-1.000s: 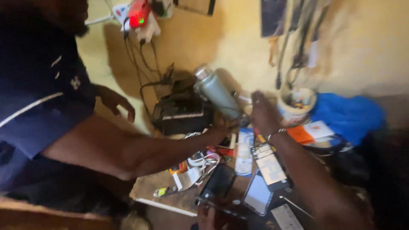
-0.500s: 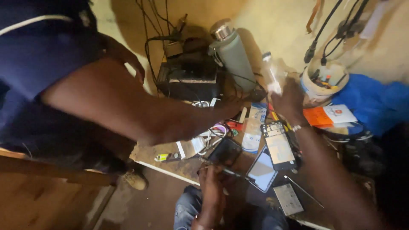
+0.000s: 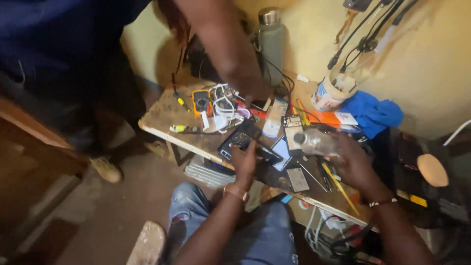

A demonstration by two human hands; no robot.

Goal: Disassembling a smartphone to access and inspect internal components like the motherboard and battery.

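Two hands at work over a cluttered wooden desk (image 3: 162, 115), seen from above

A dark phone (image 3: 244, 142) is pinned on the desk by the left hand (image 3: 244, 162), fingers curled over its near end. Just right of the phone, a small clear plastic bottle (image 3: 314, 142) is gripped on its side by the closed right hand (image 3: 353, 164), its cap end turned toward the phone. Beyond the phone, another person's arm (image 3: 225, 44) is stretched down to the desk beside tangled white cables (image 3: 223, 110) and a yellow meter (image 3: 201, 100). A grey flask (image 3: 271, 41) is stood at the wall behind the phone, a blue cloth (image 3: 373, 113) far to its right
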